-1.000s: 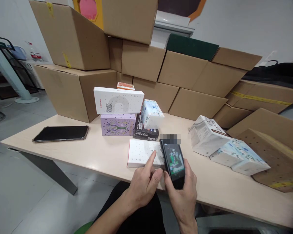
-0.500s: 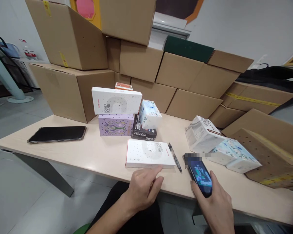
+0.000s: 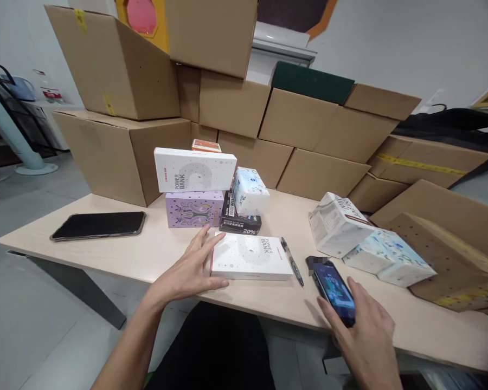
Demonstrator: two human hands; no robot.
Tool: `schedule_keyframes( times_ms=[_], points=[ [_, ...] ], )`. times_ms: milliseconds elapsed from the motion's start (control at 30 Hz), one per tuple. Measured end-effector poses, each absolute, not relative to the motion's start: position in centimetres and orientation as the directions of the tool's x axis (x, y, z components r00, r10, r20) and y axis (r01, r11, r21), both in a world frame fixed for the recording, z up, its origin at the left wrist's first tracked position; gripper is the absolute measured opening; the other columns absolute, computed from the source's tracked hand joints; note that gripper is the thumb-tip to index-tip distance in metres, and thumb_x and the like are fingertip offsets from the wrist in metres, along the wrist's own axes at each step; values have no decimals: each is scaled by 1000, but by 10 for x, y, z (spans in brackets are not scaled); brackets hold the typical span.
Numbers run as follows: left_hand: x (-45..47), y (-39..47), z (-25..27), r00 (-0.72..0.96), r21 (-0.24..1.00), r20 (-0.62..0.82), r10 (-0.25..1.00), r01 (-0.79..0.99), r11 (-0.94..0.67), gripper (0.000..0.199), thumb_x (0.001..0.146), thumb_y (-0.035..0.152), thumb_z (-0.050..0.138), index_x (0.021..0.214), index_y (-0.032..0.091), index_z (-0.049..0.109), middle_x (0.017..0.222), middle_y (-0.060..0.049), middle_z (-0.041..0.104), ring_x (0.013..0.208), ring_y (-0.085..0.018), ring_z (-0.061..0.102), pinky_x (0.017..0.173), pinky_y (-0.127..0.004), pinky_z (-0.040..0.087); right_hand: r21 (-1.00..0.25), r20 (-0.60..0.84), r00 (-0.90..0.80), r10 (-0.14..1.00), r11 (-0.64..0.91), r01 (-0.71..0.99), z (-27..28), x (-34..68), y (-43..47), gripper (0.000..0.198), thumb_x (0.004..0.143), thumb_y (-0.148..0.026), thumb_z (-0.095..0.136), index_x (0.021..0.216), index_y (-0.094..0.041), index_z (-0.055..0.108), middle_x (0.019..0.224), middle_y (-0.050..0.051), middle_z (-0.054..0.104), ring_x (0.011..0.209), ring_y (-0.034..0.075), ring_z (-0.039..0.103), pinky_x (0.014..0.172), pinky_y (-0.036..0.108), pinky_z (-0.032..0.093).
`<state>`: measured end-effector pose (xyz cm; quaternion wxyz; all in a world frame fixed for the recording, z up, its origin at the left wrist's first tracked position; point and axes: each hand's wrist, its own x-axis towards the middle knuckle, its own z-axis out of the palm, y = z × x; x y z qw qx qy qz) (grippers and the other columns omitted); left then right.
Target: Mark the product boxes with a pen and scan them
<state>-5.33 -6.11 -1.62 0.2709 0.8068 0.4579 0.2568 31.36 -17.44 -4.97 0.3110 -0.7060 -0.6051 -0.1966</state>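
Note:
My left hand (image 3: 187,268) is at the left end of a white power bank box (image 3: 248,255) lying flat on the table. Its fingers are spread, with the thumb along the front edge and the fingertips by the back left corner. A smartphone (image 3: 334,290) with a lit screen lies to the right, and my right hand (image 3: 364,330) is around its near end, thumb on the left and fingers on the right. The undersides of those fingers are hidden. Between the box and the smartphone lies a pen (image 3: 293,262).
Behind stands another power bank box (image 3: 195,170) on a purple patterned box (image 3: 195,209), beside a black box (image 3: 239,223) and a floral tissue pack (image 3: 250,190). A dark phone (image 3: 100,225) lies left. More packs (image 3: 339,225) sit right; cardboard boxes (image 3: 301,119) line the back.
My left hand has moved left from the box's front edge to its left end, and its fingers have spread from a pointing shape. My right hand stays around the smartphone.

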Motion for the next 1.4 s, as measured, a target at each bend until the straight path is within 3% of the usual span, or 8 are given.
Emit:
schedule_keyframes(
  times_ms=[167,333,533,667,800,933,1067,1400],
  points=[
    [-53,-51,-14,489,715,161,857,540,-443,81,78,43,75,150,26,43,162,-15,30,147,-38,34,116,-54,36,-217,610,-32,792,206,954,-38,271,-169,59,97,-52,52,148,-24,42,143,13,54,130,31,52,103,51,50],
    [-59,-58,-6,418,832,259,871,361,-420,63,79,42,74,138,26,57,145,-11,52,134,-32,51,113,-50,43,-145,578,-193,793,332,932,-24,243,-163,57,99,-34,53,153,-24,36,160,14,33,142,31,43,104,49,52],
    [-60,-61,-4,441,959,208,873,83,-270,75,82,62,68,145,26,49,152,-11,49,140,-36,46,114,-52,41,9,717,-350,603,494,869,-6,253,-172,55,96,-17,56,149,-21,41,132,13,62,123,25,60,99,43,54],
    [-46,-64,-10,411,963,266,872,-74,-259,87,87,75,49,155,24,33,160,-13,37,145,-35,40,117,-49,38,-65,835,-84,543,249,966,10,273,-174,48,95,-37,59,139,-18,53,116,13,69,103,26,67,87,39,56],
    [-20,-75,-16,353,947,277,894,55,-315,69,92,60,55,149,21,42,154,-14,46,142,-31,45,119,-48,36,-190,894,190,407,-42,981,35,301,-140,54,91,-46,62,130,-10,61,110,16,71,76,21,65,75,36,54],
    [0,-84,-24,350,868,298,888,287,-405,56,93,50,58,140,21,52,146,-13,55,134,-29,53,115,-48,41,-132,797,172,578,-112,985,52,322,-79,44,92,-44,52,119,-11,65,100,15,71,78,23,63,79,38,50],
    [3,-84,-28,374,796,272,887,430,-426,50,94,45,56,139,24,54,139,-10,60,129,-26,56,111,-45,44,-24,585,271,764,-318,948,55,320,-35,40,95,-38,45,118,-9,60,102,18,66,89,28,64,78,38,47],
    [2,-81,-32,416,741,299,859,465,-484,46,96,40,55,138,22,55,127,-10,65,120,-24,60,104,-41,49,85,454,358,816,-440,894,43,305,-16,32,97,-26,40,110,-6,61,113,25,56,77,30,68,65,39,49]
  ],
)
